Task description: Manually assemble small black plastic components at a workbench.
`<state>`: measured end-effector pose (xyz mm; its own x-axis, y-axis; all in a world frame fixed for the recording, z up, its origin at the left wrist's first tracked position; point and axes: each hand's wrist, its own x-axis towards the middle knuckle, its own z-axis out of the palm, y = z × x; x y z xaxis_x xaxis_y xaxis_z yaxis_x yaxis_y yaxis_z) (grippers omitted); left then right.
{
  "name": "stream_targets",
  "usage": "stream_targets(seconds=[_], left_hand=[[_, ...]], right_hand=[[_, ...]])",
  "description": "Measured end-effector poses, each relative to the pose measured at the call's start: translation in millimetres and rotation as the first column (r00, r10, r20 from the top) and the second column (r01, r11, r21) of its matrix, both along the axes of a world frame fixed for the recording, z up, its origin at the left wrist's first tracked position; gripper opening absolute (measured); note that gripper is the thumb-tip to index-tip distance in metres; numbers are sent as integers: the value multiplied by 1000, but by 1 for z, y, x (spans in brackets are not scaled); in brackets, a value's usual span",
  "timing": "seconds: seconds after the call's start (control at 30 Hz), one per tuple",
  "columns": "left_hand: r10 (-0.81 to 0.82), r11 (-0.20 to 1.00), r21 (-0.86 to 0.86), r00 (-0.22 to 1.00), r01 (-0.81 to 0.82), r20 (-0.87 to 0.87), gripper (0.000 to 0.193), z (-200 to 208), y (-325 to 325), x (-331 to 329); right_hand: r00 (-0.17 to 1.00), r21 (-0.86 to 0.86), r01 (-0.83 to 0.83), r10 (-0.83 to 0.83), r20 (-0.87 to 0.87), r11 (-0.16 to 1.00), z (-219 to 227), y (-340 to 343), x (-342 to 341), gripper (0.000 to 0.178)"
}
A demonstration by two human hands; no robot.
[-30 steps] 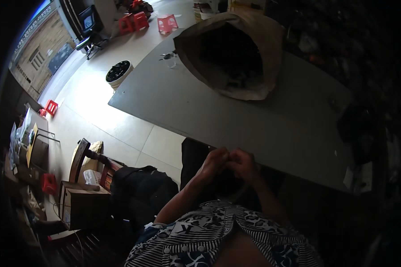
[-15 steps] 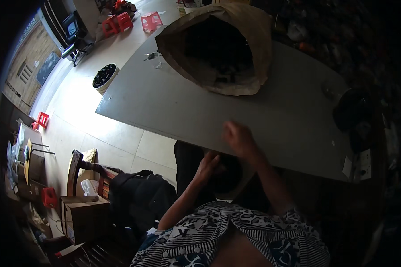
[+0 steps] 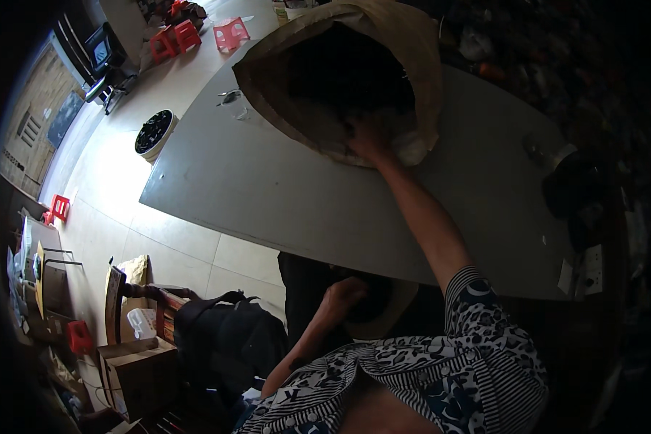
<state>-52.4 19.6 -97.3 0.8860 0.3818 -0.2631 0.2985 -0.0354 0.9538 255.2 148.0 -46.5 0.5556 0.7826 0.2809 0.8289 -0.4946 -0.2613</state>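
A large brown paper sack (image 3: pixel 267 94) lies on the grey table with its wide mouth facing me. Dark contents fill its shadowed inside. My right hand (image 3: pixel 369 139) reaches over the sack's near lip into the mouth; its fingers are dim, so their grip cannot be told. Below the table edge, my left hand (image 3: pixel 344 295) is closed, fingers curled, beside a round container (image 3: pixel 399 312) with a pale rim and a dark inside. Whatever the left fingers hold, if anything, is hidden.
The grey table (image 3: pixel 296 210) carries a small clear item (image 3: pixel 239 111) left of the sack and a dark bundle (image 3: pixel 573 184) at right. A bucket of black pieces (image 3: pixel 155 135) stands on the floor. A chair with black cloth (image 3: pixel 228 329) and a cardboard box (image 3: pixel 141 372) are at my left.
My right hand has moved forward from the near table edge into the sack's mouth, arm stretched out. The left hand has moved slightly down, staying below the table edge.
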Motion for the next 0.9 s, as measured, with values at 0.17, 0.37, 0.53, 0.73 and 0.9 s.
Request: stream_targets(seconds=[0.17, 0.37, 0.53, 0.73, 0.9], left_hand=[[53, 998, -49, 987, -46, 153, 15, 26, 13, 7], [146, 987, -97, 961, -126, 236, 15, 50, 40, 27], [202, 977, 39, 967, -210, 156, 14, 69, 47, 54], [212, 924, 260, 943, -278, 254, 12, 67, 43, 77], [245, 888, 301, 911, -348, 331, 12, 64, 46, 88]], right_hand=[[973, 16, -177, 177, -148, 984, 1, -27, -19, 38], [913, 311, -403, 355, 200, 861, -11, -100, -53, 28], [938, 344, -346, 328, 111, 873, 3, -155, -62, 27], [948, 490, -216, 302, -104, 845, 9, -187, -58, 21], [893, 671, -78, 351, -283, 737, 17, -202, -66, 19]])
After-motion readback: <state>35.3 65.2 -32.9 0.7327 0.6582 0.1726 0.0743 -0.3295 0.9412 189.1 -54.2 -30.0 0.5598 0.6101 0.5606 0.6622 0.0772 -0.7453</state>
